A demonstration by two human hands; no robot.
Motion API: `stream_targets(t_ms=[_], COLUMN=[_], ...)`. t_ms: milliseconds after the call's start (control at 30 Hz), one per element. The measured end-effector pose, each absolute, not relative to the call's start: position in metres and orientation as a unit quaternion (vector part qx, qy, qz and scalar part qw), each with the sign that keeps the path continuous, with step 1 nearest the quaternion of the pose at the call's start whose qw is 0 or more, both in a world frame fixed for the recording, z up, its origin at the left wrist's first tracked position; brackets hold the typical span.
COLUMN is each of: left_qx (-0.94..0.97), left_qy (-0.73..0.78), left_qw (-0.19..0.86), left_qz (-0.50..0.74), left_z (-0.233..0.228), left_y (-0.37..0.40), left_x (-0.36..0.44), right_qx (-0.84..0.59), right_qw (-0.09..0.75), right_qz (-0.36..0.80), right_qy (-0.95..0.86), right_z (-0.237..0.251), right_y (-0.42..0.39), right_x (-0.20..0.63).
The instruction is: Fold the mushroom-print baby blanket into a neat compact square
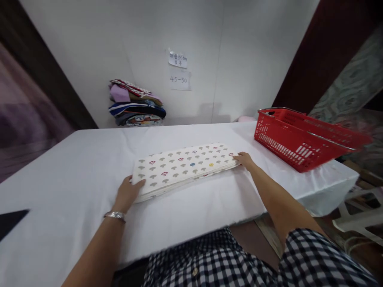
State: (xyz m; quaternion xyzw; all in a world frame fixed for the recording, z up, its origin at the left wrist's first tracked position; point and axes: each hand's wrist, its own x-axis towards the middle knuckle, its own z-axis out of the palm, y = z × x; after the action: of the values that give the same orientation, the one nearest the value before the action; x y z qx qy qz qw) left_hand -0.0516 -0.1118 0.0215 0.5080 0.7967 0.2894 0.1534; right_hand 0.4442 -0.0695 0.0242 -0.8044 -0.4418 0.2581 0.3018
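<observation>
Your left hand (127, 194) and right hand (245, 160) pinch the ends of the cream folded patterned cloth (182, 167), fingers closed on it; soft, light, floppy, so support both ends.

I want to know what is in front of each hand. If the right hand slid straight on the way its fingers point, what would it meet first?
The right hand points left, already touching the end of the folded cloth, so the cloth comes first.

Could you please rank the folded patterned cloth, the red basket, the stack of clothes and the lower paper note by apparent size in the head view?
1. red basket and folded patterned cloth, too alike to rank
2. stack of clothes
3. lower paper note
</observation>
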Motion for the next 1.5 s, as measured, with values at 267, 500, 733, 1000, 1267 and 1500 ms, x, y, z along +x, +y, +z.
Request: stream_targets(t_ms=[267, 500, 733, 1000, 1267, 1500], left_qx=[0.477, 0.354, 0.340, 0.384, 0.427, 0.503], left_qy=[0.785, 0.705, 0.665, 0.656, 0.650, 0.650], left_qw=[0.247, 0.435, 0.470, 0.404, 0.384, 0.265], left_qz=[0.309, 0.433, 0.471, 0.510, 0.497, 0.505], left_z=[0.021, 0.019, 0.011, -0.001, -0.006, -0.005], left_y=[-0.138, -0.158, -0.174, -0.183, -0.183, -0.192], left_x=[-0.037, -0.050, -0.055, -0.048, -0.050, -0.044], right_qx=[-0.787, -0.534, -0.319, -0.269, -0.293, -0.311], right_qw=[0.156, 0.298, 0.302, 0.247, 0.313, 0.326], right_qz=[-0.013, 0.071, 0.197, 0.136, 0.197, 0.246], right_qy=[-0.597, -0.788, -0.876, -0.921, -0.882, -0.858], right_z=[0.014, 0.004, 0.008, 0.006, -0.012, -0.009], right_y=[-0.075, -0.094, -0.126, -0.136, -0.134, -0.130], right_x=[0.440, 0.346, 0.210, 0.120, 0.111, 0.111])
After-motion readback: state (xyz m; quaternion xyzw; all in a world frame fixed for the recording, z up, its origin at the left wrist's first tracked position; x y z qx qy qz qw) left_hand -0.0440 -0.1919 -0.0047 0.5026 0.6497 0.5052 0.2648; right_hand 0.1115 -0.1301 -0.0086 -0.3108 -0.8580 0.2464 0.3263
